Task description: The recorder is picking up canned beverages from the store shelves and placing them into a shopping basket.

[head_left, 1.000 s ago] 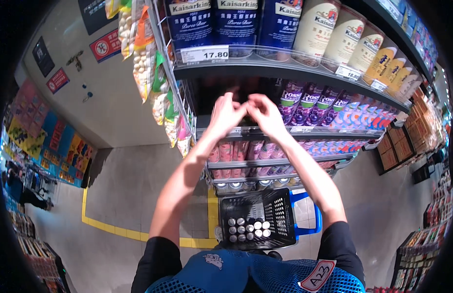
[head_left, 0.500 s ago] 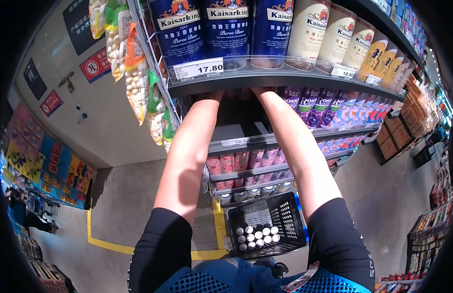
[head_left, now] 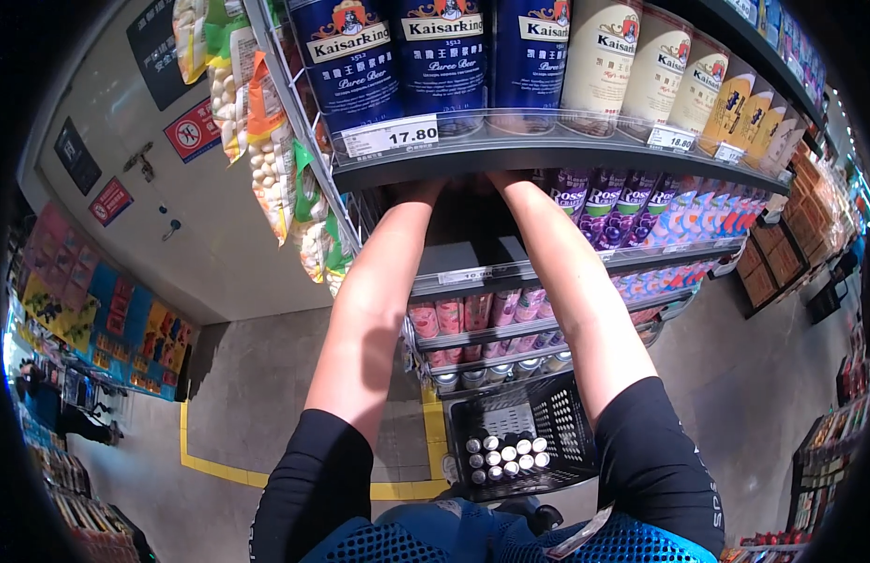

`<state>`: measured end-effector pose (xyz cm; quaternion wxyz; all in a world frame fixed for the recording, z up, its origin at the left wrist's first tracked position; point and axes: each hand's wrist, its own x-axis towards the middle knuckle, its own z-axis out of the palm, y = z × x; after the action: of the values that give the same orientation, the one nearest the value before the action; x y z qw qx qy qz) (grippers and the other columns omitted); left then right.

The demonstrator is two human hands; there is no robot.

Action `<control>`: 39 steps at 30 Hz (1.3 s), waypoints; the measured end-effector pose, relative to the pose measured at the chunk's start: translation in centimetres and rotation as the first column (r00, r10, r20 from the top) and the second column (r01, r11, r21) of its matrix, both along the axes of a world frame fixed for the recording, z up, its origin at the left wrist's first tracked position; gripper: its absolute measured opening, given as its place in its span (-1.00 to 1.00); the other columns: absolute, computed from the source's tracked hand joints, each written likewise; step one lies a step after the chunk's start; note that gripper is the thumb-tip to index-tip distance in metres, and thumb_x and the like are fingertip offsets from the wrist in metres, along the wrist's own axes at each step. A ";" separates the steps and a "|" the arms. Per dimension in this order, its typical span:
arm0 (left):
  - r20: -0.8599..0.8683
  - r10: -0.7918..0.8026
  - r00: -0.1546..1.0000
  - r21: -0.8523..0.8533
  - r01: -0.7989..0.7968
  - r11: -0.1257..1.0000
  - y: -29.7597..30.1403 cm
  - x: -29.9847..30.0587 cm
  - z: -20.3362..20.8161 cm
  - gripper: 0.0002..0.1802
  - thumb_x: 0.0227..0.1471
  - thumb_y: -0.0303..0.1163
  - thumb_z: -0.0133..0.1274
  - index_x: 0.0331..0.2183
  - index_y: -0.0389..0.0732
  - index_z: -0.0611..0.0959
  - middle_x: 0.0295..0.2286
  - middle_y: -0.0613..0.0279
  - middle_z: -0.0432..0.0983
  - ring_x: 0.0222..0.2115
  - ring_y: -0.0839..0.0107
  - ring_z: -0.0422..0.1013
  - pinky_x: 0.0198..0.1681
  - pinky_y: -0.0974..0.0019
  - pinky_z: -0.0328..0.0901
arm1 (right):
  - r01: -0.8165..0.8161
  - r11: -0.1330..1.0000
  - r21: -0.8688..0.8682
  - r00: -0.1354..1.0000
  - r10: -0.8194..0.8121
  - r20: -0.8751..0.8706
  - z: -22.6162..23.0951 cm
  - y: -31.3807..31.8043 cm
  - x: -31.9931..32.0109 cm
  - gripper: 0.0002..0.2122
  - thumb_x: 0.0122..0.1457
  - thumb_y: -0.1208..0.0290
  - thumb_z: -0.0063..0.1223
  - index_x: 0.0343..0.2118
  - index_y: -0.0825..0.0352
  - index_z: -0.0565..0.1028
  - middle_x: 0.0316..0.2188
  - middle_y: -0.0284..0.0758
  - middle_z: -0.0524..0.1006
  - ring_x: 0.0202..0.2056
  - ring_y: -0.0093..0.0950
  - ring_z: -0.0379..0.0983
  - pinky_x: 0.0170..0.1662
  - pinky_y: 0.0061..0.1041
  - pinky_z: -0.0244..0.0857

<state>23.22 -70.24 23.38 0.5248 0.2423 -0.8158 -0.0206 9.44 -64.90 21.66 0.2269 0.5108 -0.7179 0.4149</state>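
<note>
Both my arms reach into the second shelf level, beneath the upper shelf's dark front edge (head_left: pixel 566 161). My left hand (head_left: pixel 422 191) shows only as far as the wrist, at the left of the dark gap. My right hand (head_left: pixel 510 185) enters at the gap's right side, close to purple cans (head_left: pixel 602 199). The shelf lip and shadow hide the fingers of both, so whether they hold anything does not show. A bare stretch of dark shelf board (head_left: pixel 468 251) lies between my forearms.
Large blue cans (head_left: pixel 444 66) and cream cans (head_left: pixel 599 70) stand above my hands. Pink cans (head_left: pixel 451 319) fill a lower shelf. On the floor, a black basket (head_left: pixel 571 422) holds several cans (head_left: pixel 510 460). Snack bags (head_left: pixel 269 174) hang at the left beside a pale door (head_left: pixel 238 272).
The whole view has shifted slightly, with the shelves and basket now a little further right in the picture. Both arms stay inside the same gap.
</note>
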 end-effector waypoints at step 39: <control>-0.030 -0.289 0.957 0.350 0.281 0.894 34.7 25.4 -8.9 -0.24 -0.44 -0.61 0.38 -0.13 -0.29 0.34 -0.13 -0.13 0.41 -0.07 0.01 0.39 0.00 0.07 0.31 | -0.463 0.856 -0.230 0.795 0.516 0.318 -2.5 43.1 10.1 -0.31 -0.29 0.58 0.38 0.00 0.42 0.29 -0.04 -0.06 0.41 0.02 -0.24 0.36 0.11 -0.28 0.20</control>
<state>48.64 -35.55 14.50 0.4553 0.2102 -0.8314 -0.2394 19.52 -21.76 19.20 0.0079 0.5749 -0.5595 0.5970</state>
